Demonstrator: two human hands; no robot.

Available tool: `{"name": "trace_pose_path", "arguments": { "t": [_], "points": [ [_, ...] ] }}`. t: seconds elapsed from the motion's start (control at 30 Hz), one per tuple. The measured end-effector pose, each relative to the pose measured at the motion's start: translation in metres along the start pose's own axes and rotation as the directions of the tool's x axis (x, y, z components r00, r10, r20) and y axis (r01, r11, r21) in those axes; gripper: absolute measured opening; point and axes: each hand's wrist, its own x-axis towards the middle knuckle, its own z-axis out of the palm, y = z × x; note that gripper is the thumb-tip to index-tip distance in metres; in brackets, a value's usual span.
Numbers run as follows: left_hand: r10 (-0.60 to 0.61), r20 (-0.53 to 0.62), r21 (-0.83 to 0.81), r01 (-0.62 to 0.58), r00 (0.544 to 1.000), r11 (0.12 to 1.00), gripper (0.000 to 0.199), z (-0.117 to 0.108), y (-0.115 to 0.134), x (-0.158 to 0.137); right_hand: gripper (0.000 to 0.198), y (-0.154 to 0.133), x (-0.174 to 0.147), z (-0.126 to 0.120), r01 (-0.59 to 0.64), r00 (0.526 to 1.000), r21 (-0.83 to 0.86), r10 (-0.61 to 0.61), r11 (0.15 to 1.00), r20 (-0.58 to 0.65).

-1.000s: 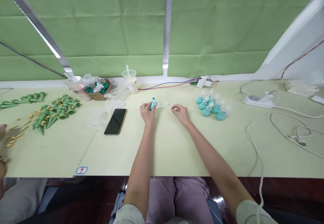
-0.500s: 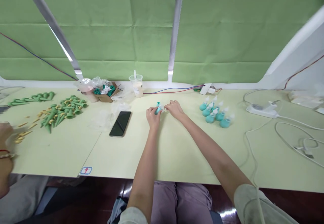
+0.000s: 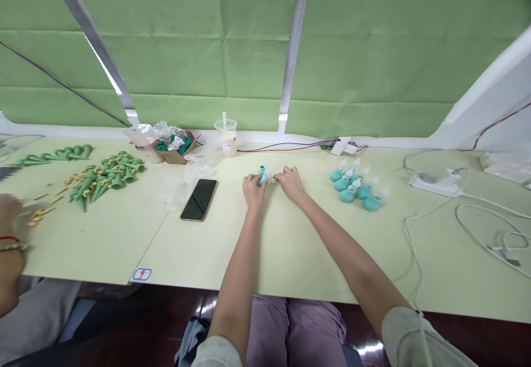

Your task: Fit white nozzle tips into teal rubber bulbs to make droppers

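My left hand (image 3: 254, 191) is closed around a small teal bulb (image 3: 262, 180) above the middle of the table. A teal open neck (image 3: 261, 169) shows just behind those fingers; whether it belongs to the same bulb I cannot tell. At the bulb's right side, my right hand (image 3: 290, 181) pinches something small and whitish, mostly covered by the fingertips. To the right of it, several teal bulbs (image 3: 347, 195) with clear pointed tips stand in a group on the table.
A black phone (image 3: 199, 200) lies left of my hands, near crumpled plastic bags (image 3: 170, 187). Behind are a drink cup (image 3: 227, 140) and a cardboard box (image 3: 178, 155). Green cone pieces (image 3: 103, 181) and a co-worker's hand (image 3: 8, 215) are leftward; a power strip (image 3: 435, 183) with cables is rightward.
The view has shifted slightly. My right hand's fingers have curled in more, close beside the bulb. My left hand keeps its grip on it.
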Motion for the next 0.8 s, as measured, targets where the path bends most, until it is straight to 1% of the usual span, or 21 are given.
{"name": "trace_pose_path", "arguments": {
  "t": [0.23, 0.33, 0.4, 0.5, 0.57, 0.6, 0.63, 0.67, 0.73, 0.8],
  "points": [
    [-0.005, 0.008, -0.017, 0.005, 1.000, 1.000, 0.024, 0.002, -0.001, -0.002, 0.022, -0.002, -0.005, 0.005, -0.054, 0.998, -0.031, 0.053, 0.998, -0.021],
    [-0.009, 0.015, -0.017, 0.010, 1.000, 1.000, 0.023, 0.004, -0.002, -0.002, 0.022, -0.004, -0.009, 0.003, -0.068, 0.993, -0.041, 0.064, 0.997, -0.100],
    [-0.004, 0.018, -0.018, 0.004, 1.000, 1.000, 0.023, 0.005, -0.003, -0.002, 0.022, -0.006, -0.013, 0.001, -0.105, 0.981, -0.025, 0.099, 0.994, -0.169],
    [0.017, 0.016, -0.005, -0.016, 1.000, 1.000, 0.023, 0.004, -0.002, -0.002, 0.023, -0.009, -0.019, -0.005, -0.163, 0.954, 0.046, 0.170, 0.986, -0.247],
    [0.055, 0.028, 0.026, -0.056, 0.998, 0.998, 0.023, 0.003, 0.000, -0.003, 0.024, -0.012, -0.024, -0.008, -0.183, 0.937, 0.162, 0.222, 0.970, -0.270],
    [0.091, 0.046, 0.046, -0.093, 0.995, 0.995, 0.023, 0.002, 0.001, -0.004, 0.025, -0.014, -0.027, -0.010, -0.189, 0.929, 0.253, 0.257, 0.949, -0.267],
    [0.139, 0.073, 0.066, -0.144, 0.988, 0.987, 0.023, 0.002, 0.003, -0.005, 0.028, -0.015, -0.030, -0.011, -0.198, 0.921, 0.363, 0.300, 0.910, -0.250],
    [0.197, 0.109, 0.082, -0.206, 0.974, 0.975, 0.022, 0.001, 0.005, -0.007, 0.031, -0.017, -0.033, -0.011, -0.209, 0.912, 0.486, 0.348, 0.849, -0.217],
    [0.315, 0.191, 0.088, -0.336, 0.930, 0.938, 0.019, 0.002, 0.009, -0.010, 0.040, -0.019, -0.038, -0.010, -0.238, 0.889, 0.712, 0.444, 0.661, -0.116],
    [0.388, 0.250, 0.063, -0.415, 0.887, 0.908, 0.016, 0.003, 0.013, -0.012, 0.042, -0.020, -0.044, -0.007, -0.277, 0.852, 0.846, 0.523, 0.456, -0.003]
  ]
}}
